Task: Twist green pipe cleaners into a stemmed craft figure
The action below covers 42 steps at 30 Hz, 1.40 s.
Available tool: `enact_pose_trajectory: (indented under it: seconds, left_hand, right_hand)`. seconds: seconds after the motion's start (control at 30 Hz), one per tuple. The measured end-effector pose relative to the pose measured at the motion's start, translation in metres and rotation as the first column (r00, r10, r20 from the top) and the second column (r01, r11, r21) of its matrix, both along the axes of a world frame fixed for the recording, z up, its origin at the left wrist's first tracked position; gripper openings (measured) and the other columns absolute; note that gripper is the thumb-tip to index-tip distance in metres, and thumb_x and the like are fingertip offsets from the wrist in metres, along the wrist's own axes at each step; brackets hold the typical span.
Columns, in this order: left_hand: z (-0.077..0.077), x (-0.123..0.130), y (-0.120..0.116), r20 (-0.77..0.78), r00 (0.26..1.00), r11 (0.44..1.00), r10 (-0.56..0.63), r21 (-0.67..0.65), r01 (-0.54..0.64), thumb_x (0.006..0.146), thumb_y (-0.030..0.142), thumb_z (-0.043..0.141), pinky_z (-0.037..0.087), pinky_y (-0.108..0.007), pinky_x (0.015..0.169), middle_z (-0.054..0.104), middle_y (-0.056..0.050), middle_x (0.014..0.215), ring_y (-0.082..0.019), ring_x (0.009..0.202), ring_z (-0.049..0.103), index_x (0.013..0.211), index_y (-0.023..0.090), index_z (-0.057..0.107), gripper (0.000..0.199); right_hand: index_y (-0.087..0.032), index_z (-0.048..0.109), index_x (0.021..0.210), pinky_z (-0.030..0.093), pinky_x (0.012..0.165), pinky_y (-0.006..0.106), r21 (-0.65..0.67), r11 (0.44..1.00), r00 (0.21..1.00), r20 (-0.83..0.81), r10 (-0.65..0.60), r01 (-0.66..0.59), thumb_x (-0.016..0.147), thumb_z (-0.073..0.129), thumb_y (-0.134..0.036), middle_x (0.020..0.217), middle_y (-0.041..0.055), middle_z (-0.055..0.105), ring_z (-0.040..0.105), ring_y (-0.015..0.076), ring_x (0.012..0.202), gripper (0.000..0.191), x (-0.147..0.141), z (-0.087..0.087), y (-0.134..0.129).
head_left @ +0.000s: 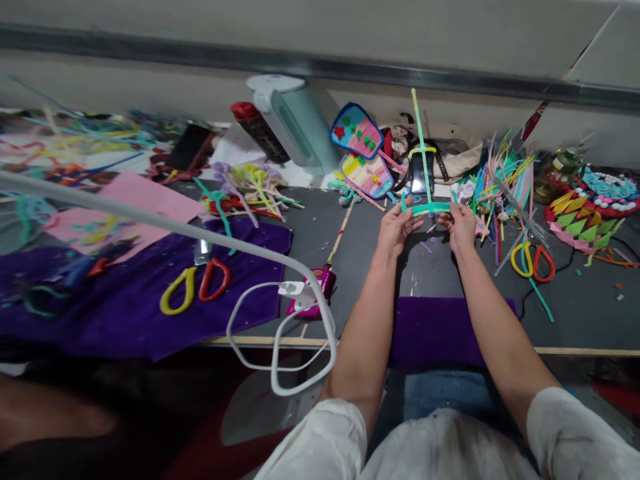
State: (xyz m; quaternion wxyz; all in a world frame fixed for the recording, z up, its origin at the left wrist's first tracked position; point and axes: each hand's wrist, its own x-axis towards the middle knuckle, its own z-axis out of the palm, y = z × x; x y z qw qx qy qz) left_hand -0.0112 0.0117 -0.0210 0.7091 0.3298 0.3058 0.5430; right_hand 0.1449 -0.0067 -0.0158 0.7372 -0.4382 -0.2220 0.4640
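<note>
Over the dark table, my left hand (397, 230) and my right hand (461, 228) each pinch one end of a green pipe cleaner band (431, 208), which bows slightly between them. From its middle a long pale green pipe cleaner stem (419, 120) extends away from me, with a yellow pipe cleaner (423, 151) near it partway along; whether the two are joined I cannot tell. A black phone (421, 179) lies behind the stem. Small lilac scraps (426, 247) are scattered below the band. Nearer my body, a folded purple cloth (435, 327) hangs at the table edge.
Pipe cleaner bundles (507, 183) and yellow-red-handled scissors (533, 261) lie right. Left are another pair of scissors (195, 288), a purple cloth (250, 293), pink sheet (130, 200) and white cable (250, 248). A pale blue jug (307, 127) stands behind. Someone's bare limb (45, 413) shows lower left.
</note>
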Motion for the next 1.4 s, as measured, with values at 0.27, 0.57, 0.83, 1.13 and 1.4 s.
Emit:
enact_pose_trajectory:
  seconds: [0.27, 0.57, 0.83, 1.13, 1.4]
  left_hand:
    - [-0.003, 0.003, 0.0, 0.063, 0.998, 0.998, 0.005, -0.067, -0.001, 0.087, 0.02, 0.069, 0.056, -0.036, 0.095, 0.078, -0.009, 0.093, -0.02, 0.09, 0.076, 0.112, 0.016, 0.069, 0.026]
    - [-0.008, 0.012, -0.002, 0.199, 0.98, 0.989, 0.009, -0.143, 0.02, 0.093, 0.02, 0.06, 0.055, -0.034, 0.099, 0.078, -0.006, 0.097, -0.015, 0.088, 0.074, 0.109, 0.017, 0.071, 0.019]
    - [-0.009, 0.018, -0.002, 0.23, 0.973, 0.984, 0.035, -0.176, 0.006, 0.097, 0.023, 0.056, 0.054, -0.033, 0.101, 0.077, -0.009, 0.102, -0.016, 0.091, 0.075, 0.123, 0.016, 0.066, 0.029]
    - [-0.01, 0.014, -0.001, 0.125, 0.991, 0.998, 0.048, -0.05, -0.042, 0.091, 0.026, 0.067, 0.049, -0.039, 0.106, 0.077, -0.008, 0.105, -0.018, 0.092, 0.075, 0.106, 0.018, 0.071, 0.017]
    - [-0.01, 0.014, 0.0, 0.138, 0.986, 0.994, 0.098, -0.063, -0.09, 0.092, 0.031, 0.067, 0.051, -0.038, 0.104, 0.078, -0.008, 0.105, -0.019, 0.097, 0.075, 0.109, 0.018, 0.07, 0.022]
  right_hand:
    - [-0.019, 0.057, 0.075, 0.054, 0.05, 0.013, -0.009, 1.0, 1.0, -0.013, 0.029, -0.029, 0.075, 0.078, -0.034, 0.055, -0.0096, 0.058, 0.062, 0.0051, 0.05, 0.026, 0.001, 0.0, 0.001]
    - [-0.02, 0.056, 0.076, 0.053, 0.049, 0.012, 0.026, 0.997, 0.996, -0.053, 0.069, -0.067, 0.072, 0.078, -0.032, 0.061, -0.0098, 0.06, 0.063, 0.0049, 0.053, 0.026, -0.006, -0.001, -0.001]
    - [-0.02, 0.056, 0.073, 0.056, 0.051, 0.016, -0.012, 0.998, 0.998, -0.038, 0.059, -0.059, 0.074, 0.077, -0.03, 0.055, -0.0086, 0.06, 0.061, 0.0061, 0.049, 0.024, -0.008, -0.003, -0.001]
    - [-0.019, 0.06, 0.079, 0.055, 0.05, 0.016, -0.046, 0.996, 0.996, -0.043, 0.073, -0.075, 0.078, 0.073, -0.031, 0.063, -0.0061, 0.064, 0.064, 0.0068, 0.054, 0.018, -0.004, -0.001, -0.002]
    - [-0.018, 0.061, 0.073, 0.057, 0.055, 0.017, -0.05, 0.998, 0.999, -0.007, -0.048, 0.048, 0.075, 0.075, -0.028, 0.061, -0.0078, 0.062, 0.059, 0.0047, 0.05, 0.017, -0.002, -0.003, 0.001]
